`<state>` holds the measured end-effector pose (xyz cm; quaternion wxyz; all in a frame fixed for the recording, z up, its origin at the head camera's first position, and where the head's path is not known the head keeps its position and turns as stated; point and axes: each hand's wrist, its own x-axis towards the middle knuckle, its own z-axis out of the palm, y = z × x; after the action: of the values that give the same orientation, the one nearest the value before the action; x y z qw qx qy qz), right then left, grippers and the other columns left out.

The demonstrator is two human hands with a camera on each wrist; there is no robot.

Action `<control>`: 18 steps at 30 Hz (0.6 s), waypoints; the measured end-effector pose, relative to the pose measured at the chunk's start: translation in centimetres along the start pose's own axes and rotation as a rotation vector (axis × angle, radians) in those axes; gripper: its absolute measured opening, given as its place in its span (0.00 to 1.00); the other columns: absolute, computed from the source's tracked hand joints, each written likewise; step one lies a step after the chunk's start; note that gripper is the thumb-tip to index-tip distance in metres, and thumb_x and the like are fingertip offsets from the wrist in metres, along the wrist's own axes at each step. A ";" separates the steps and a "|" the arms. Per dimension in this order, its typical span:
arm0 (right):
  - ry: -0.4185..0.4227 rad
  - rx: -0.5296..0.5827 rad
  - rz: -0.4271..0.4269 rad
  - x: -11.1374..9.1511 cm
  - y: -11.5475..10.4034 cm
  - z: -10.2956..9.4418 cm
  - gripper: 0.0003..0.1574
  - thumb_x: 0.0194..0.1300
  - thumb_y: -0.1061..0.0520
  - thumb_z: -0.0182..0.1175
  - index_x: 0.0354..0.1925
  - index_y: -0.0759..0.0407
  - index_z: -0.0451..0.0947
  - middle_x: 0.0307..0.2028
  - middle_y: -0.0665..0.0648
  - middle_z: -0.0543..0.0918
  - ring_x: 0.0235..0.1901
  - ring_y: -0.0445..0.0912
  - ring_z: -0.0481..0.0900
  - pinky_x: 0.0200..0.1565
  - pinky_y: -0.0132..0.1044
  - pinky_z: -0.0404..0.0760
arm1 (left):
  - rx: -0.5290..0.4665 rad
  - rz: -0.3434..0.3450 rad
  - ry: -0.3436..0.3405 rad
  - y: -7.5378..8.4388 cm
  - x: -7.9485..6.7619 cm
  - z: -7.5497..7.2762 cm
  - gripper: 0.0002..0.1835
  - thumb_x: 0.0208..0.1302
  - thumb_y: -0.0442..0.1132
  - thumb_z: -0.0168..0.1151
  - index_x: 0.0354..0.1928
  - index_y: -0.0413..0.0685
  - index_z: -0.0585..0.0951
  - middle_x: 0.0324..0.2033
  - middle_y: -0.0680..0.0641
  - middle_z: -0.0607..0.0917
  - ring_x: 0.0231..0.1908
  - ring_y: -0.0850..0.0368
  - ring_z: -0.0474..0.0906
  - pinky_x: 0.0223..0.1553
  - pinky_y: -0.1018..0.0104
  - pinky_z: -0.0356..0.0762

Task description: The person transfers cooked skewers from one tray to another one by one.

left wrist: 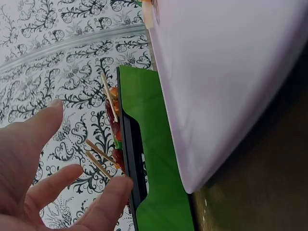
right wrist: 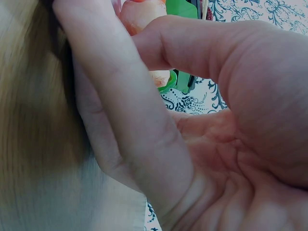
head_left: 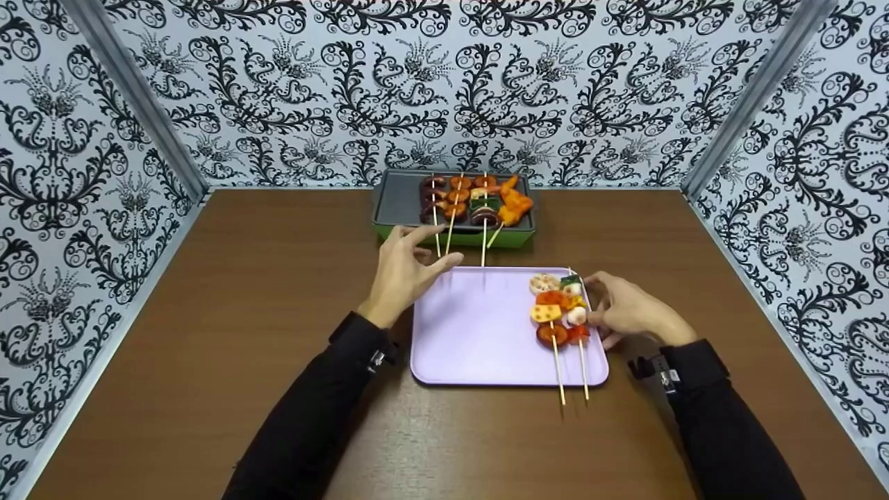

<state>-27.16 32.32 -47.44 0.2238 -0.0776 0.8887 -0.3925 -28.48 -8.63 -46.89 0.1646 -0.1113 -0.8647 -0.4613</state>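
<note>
A pale purple tray point(head_left: 479, 333) lies on the table in front of the person. On its right side are two skewers of food pieces, one with a lotus slice and round slices point(head_left: 552, 336), the other with white balls and green and red pieces point(head_left: 576, 316). My right hand point(head_left: 635, 309) grips the tray's right rim, its thumb at the edge beside the white ball; the fingertips are partly hidden. My left hand point(head_left: 406, 271) is over the tray's far left corner, thumb and fingers spread, holding nothing. Just beyond it, stick ends point(head_left: 449, 236) jut from the grill.
Behind the tray stands a green grill point(head_left: 510, 239) with a dark plate point(head_left: 399, 198). Several skewers lie on its right part, among them an orange wing-like piece point(head_left: 514, 201). Patterned panels point(head_left: 430, 90) enclose the brown table point(head_left: 278, 278) at the back and sides.
</note>
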 end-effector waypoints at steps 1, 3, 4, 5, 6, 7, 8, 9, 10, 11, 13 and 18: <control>0.000 0.000 0.000 0.0 0.0 0.0 0.49 0.80 0.64 0.69 0.86 0.72 0.57 0.43 0.67 0.86 0.28 0.51 0.91 0.32 0.47 0.98 | -0.001 -0.002 -0.006 -0.1 0.1 0.0 0.34 0.70 0.54 0.86 0.73 0.51 0.89 0.63 0.32 0.84 0.53 0.39 0.95 0.58 0.50 0.98; 0.000 -0.003 -0.002 0.0 0.0 0.0 0.49 0.79 0.64 0.69 0.86 0.72 0.57 0.43 0.67 0.86 0.28 0.51 0.91 0.32 0.47 0.98 | -0.009 -0.006 -0.017 -0.3 0.2 -0.1 0.30 0.74 0.53 0.84 0.71 0.49 0.91 0.61 0.33 0.86 0.52 0.40 0.96 0.56 0.51 0.98; 0.001 -0.004 -0.004 0.0 0.0 0.0 0.49 0.79 0.64 0.69 0.86 0.72 0.57 0.44 0.67 0.86 0.28 0.51 0.91 0.32 0.47 0.98 | -0.013 -0.009 -0.024 -0.4 0.2 -0.1 0.28 0.76 0.52 0.82 0.71 0.48 0.91 0.60 0.33 0.87 0.51 0.41 0.97 0.55 0.51 0.99; 0.001 -0.004 -0.004 0.0 0.0 0.0 0.49 0.80 0.64 0.69 0.86 0.72 0.57 0.43 0.67 0.86 0.28 0.51 0.91 0.32 0.47 0.98 | -0.015 -0.007 -0.026 -0.4 0.3 -0.1 0.26 0.78 0.51 0.81 0.69 0.47 0.91 0.59 0.34 0.88 0.50 0.41 0.97 0.54 0.51 0.99; 0.001 -0.002 -0.003 0.0 0.0 0.0 0.49 0.80 0.64 0.69 0.86 0.71 0.57 0.43 0.67 0.86 0.27 0.50 0.91 0.32 0.47 0.98 | -0.021 -0.003 -0.027 -0.5 0.3 0.0 0.24 0.79 0.50 0.79 0.68 0.45 0.92 0.58 0.33 0.89 0.50 0.40 0.97 0.53 0.51 0.99; 0.002 -0.002 -0.004 0.0 0.0 0.0 0.49 0.80 0.63 0.70 0.86 0.71 0.57 0.43 0.66 0.86 0.27 0.50 0.91 0.32 0.47 0.98 | -0.029 0.002 -0.028 -0.6 0.4 0.0 0.22 0.81 0.49 0.78 0.67 0.44 0.92 0.57 0.33 0.90 0.49 0.40 0.97 0.53 0.50 0.99; 0.001 0.000 -0.004 0.0 0.0 0.0 0.49 0.80 0.63 0.70 0.86 0.71 0.58 0.43 0.66 0.86 0.27 0.50 0.91 0.32 0.47 0.98 | -0.033 0.008 -0.027 -0.7 0.4 0.1 0.21 0.82 0.47 0.77 0.66 0.43 0.92 0.56 0.33 0.91 0.49 0.40 0.97 0.53 0.49 0.99; 0.001 0.000 -0.004 -0.1 0.0 0.0 0.49 0.80 0.63 0.70 0.86 0.71 0.57 0.43 0.66 0.86 0.27 0.50 0.90 0.32 0.47 0.98 | -0.034 0.015 -0.024 -0.7 0.4 0.1 0.20 0.83 0.46 0.76 0.66 0.42 0.93 0.56 0.33 0.92 0.48 0.39 0.97 0.53 0.48 0.99; 0.001 0.001 -0.003 -0.1 0.0 0.0 0.49 0.80 0.63 0.70 0.87 0.71 0.57 0.43 0.66 0.86 0.26 0.50 0.91 0.32 0.46 0.98 | -0.031 0.019 -0.020 -0.8 0.4 0.1 0.19 0.83 0.45 0.75 0.65 0.42 0.93 0.55 0.34 0.92 0.48 0.40 0.97 0.54 0.48 0.98; 0.001 0.002 -0.001 -0.1 0.0 0.0 0.49 0.80 0.63 0.70 0.87 0.71 0.57 0.43 0.66 0.86 0.26 0.49 0.90 0.32 0.46 0.98 | -0.026 0.023 -0.013 -0.9 0.5 0.2 0.17 0.84 0.44 0.74 0.64 0.42 0.93 0.54 0.34 0.93 0.47 0.40 0.97 0.55 0.47 0.98; 0.002 0.003 -0.002 -0.2 -0.1 0.0 0.49 0.80 0.63 0.70 0.87 0.71 0.57 0.43 0.66 0.86 0.26 0.49 0.90 0.31 0.46 0.98 | -0.016 0.019 -0.005 -0.9 0.6 0.2 0.15 0.84 0.43 0.73 0.63 0.43 0.94 0.54 0.36 0.95 0.47 0.42 0.97 0.57 0.47 0.97; 0.013 0.013 -0.009 -0.1 -0.2 0.1 0.49 0.78 0.61 0.73 0.85 0.70 0.60 0.41 0.64 0.86 0.26 0.48 0.90 0.31 0.45 0.98 | -0.029 -0.064 -0.019 -0.9 1.0 0.2 0.13 0.83 0.41 0.73 0.62 0.48 0.95 0.48 0.44 0.99 0.47 0.45 0.97 0.59 0.49 0.92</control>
<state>-26.99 32.12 -47.29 0.2167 -0.0776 0.8872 -0.3998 -29.76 -8.96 -47.31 0.1400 -0.0900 -0.8626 -0.4777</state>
